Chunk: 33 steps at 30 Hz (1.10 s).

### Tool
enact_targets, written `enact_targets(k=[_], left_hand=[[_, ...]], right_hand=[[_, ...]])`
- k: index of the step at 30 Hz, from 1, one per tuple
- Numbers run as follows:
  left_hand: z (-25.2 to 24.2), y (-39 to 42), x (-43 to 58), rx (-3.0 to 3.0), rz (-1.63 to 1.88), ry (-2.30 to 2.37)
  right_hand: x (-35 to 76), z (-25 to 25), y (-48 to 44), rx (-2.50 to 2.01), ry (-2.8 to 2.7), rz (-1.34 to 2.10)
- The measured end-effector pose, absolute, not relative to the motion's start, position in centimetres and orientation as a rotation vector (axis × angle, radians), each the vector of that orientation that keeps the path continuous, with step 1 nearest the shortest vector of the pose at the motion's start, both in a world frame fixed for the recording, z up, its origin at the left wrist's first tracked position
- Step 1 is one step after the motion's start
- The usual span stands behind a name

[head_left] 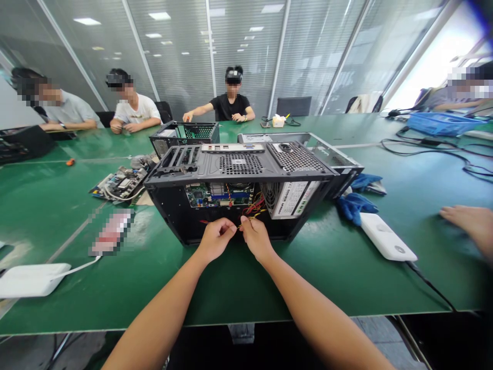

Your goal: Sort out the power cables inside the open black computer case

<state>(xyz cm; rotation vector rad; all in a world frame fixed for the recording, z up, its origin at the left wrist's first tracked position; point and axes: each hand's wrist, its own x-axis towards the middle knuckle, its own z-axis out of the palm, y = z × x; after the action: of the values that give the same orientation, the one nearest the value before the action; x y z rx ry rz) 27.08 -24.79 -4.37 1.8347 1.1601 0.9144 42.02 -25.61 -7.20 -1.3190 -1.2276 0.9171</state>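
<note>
A black computer case (pixel 165 205) lies on the green table with its open side facing me. Inside it are a motherboard (pixel 202 195) and, on the right, a power supply (pixel 296 199) with a fan. Red and yellow cables (pixel 256 206) hang from beside the power supply. At the front of the case, my left hand (pixel 218 237) pinches a thin yellow cable between thumb and finger. Close to its right, my right hand (pixel 254 236) is closed round the same bundle of thin cables. The fingertips of both hands nearly meet; the cable ends are too small to make out.
Another case (pixel 335 154) stands directly behind. Circuit boards (pixel 123 182) and a blurred phone (pixel 112 232) lie left. Blue gloves (pixel 356 205), a white power bank (pixel 387 237) and another person's hand (pixel 468 221) are right. A blue basket (pixel 442 123) sits at the far right.
</note>
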Motion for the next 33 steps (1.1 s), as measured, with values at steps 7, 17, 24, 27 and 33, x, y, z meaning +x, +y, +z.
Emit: enact_targets(k=[7, 17, 24, 27, 33], left_hand=[[-4.6, -24.7, 27.1, 1.709, 0.858, 1.101], [-4.4, -24.7, 27.0, 1.701, 0.91, 1.094], [-4.6, -24.8, 27.1, 1.533, 0.899, 1.016], [-4.4, -24.8, 27.0, 1.623, 0.917, 1.055], [-3.6, -25.2, 27.0, 1.989, 1.018, 1.166]], right_hand=[[42.1, -7.3, -25.6, -1.326, -1.294, 0.876], [42.0, -7.2, -25.7, -1.298, -1.252, 0.909], [42.0, -6.6, -25.9, -1.327, -1.262, 0.906], [42.0, -6.5, -25.9, -1.326, -1.244, 0.905], [42.0, -6.6, -25.8, -1.316, -1.193, 0.926]])
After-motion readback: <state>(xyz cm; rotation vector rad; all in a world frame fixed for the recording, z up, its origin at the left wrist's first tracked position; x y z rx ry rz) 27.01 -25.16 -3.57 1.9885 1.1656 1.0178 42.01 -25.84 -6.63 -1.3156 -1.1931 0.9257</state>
